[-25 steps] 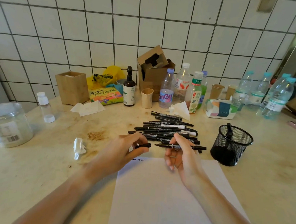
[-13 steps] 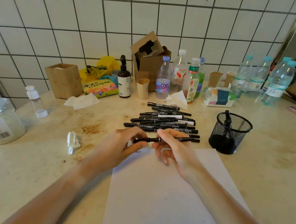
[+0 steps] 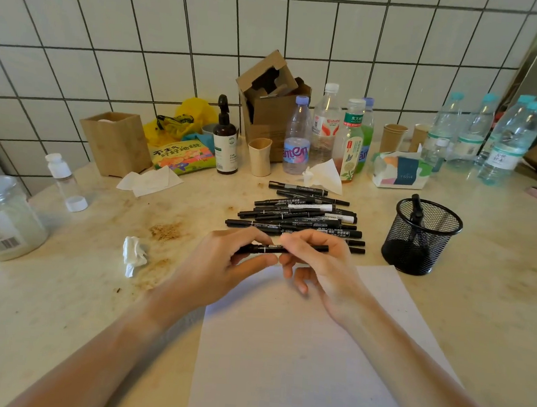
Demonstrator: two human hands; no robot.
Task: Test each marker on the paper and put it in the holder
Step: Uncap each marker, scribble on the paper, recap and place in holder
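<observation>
Where cap was apart before, both hands now grip marker, cap on.

The cap is now back on the marker, both hands gripping it together.

1. The surface looks like pale polished stone, smooth with a faint sheen, marked by brown stains.
2. The paper is plain white and matt.
3. The holder is black wire mesh, seemingly metal.
4. The marker gripped in both hands has a smooth black plastic barrel.
5. The box shows matt wood grain.
6. The wall tiles are glossy white ceramic.
7. The carton is rough brown cardboard.
8. The water bottles are clear glossy plastic.
</observation>
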